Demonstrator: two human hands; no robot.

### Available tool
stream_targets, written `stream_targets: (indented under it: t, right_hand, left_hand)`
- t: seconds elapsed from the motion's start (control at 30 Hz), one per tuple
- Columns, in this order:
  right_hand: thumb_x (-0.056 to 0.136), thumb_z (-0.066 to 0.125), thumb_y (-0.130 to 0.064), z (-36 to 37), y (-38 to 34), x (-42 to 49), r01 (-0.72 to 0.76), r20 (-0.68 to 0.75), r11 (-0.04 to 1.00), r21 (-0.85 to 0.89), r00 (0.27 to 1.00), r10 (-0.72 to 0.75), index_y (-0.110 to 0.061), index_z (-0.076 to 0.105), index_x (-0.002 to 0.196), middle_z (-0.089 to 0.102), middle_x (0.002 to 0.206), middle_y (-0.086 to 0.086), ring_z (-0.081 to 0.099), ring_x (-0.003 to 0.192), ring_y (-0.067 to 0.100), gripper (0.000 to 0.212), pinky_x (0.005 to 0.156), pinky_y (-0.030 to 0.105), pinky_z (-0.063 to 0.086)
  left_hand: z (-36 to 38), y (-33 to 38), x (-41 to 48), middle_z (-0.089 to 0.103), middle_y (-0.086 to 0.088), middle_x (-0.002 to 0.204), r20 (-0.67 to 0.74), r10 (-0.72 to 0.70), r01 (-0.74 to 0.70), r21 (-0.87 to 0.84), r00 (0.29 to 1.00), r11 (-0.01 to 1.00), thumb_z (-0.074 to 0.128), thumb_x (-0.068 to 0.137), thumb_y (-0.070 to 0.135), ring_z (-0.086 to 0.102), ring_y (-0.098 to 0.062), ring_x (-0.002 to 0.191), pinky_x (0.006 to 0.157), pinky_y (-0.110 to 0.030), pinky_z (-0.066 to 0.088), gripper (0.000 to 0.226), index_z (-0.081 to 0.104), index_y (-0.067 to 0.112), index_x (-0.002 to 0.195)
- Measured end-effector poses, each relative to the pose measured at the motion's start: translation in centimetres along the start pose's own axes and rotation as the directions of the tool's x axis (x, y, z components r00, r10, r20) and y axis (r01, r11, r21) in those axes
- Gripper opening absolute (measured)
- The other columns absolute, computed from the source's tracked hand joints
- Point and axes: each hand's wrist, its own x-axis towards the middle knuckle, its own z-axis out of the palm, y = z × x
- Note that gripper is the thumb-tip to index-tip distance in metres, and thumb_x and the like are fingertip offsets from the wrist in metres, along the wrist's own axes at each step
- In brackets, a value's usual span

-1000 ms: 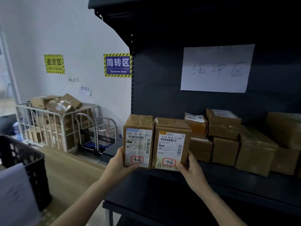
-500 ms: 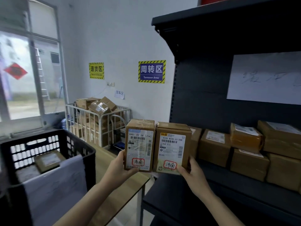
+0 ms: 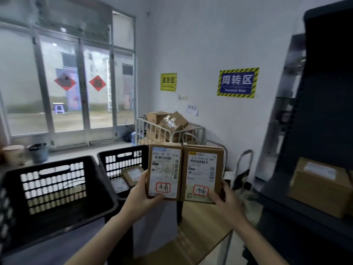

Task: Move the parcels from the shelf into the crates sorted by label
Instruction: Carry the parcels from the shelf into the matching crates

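Before the black crates point(image 3: 95, 190), left hand point(image 3: 142, 197) grips the left parcel point(image 3: 164, 171), right hand point(image 3: 228, 204) the touching right parcel point(image 3: 202, 173).

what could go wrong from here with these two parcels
1. The left hand and right hand each grip one parcel only low down, so the left parcel or right parcel might tip and slip out.
2. Two black crates stand side by side, the near crate and far crate; no crate label is readable here, so a mis-sort seems possible.
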Motion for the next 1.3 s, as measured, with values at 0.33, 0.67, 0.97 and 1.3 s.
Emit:
stream_targets:
  t: [0.33,0.67,0.97,1.3]
  right_hand:
    - [0.09,0.057,-0.029,11.9,-2.3,3.5,0.001,0.133,0.99,0.142,0.991,-0.02,-0.044,0.046,0.111,0.058,0.109,-0.017,0.057,0.1,-0.002,0.028,0.071,0.01,0.05]
    - [0.093,0.052,-0.026,16.3,-2.2,8.1,-0.024,0.21,0.981,0.194,0.978,-0.017,-0.037,0.052,0.109,0.061,0.104,-0.018,0.058,0.098,0.002,0.019,0.083,0.021,0.047]
    - [0.094,0.052,-0.021,17.2,1.1,17.0,-0.039,0.266,0.98,0.194,0.964,-0.014,-0.026,0.045,0.122,0.06,0.101,-0.018,0.058,0.094,-0.002,0.029,0.073,0.016,0.047]
    - [0.093,0.054,-0.024,20.0,7.9,32.1,-0.06,0.417,0.993,0.102,0.909,0.012,-0.023,0.037,0.131,0.059,0.112,-0.002,0.059,0.105,0.016,0.043,0.087,0.03,0.051]
  left_hand:
    - [-10.4,-5.3,-0.9,0.065,0.006,0.108,-0.134,-0.164,0.154,-0.086,0.977,0.984,0.072,0.046,0.051,0.065,-0.01,0.097,0.087,-0.032,0.055,0.089,0.037,0.035,0.125]
    - [-12.6,-8.5,1.9,0.064,0.002,0.112,-0.179,-0.24,0.23,-0.072,0.954,0.97,0.078,0.073,0.014,0.063,-0.011,0.101,0.093,-0.036,0.053,0.075,0.035,0.022,0.134]
    - [-10.6,-11.0,8.9,0.063,0.008,0.107,-0.215,-0.275,0.276,-0.024,0.937,0.961,0.08,0.07,0.021,0.064,-0.01,0.099,0.094,-0.037,0.052,0.086,0.028,0.024,0.139]
    - [-7.1,-16.8,19.1,0.063,0.013,0.107,-0.268,-0.469,0.448,-0.14,0.842,0.883,0.084,0.051,0.039,0.062,-0.005,0.098,0.098,-0.034,0.048,0.095,0.032,0.028,0.129]
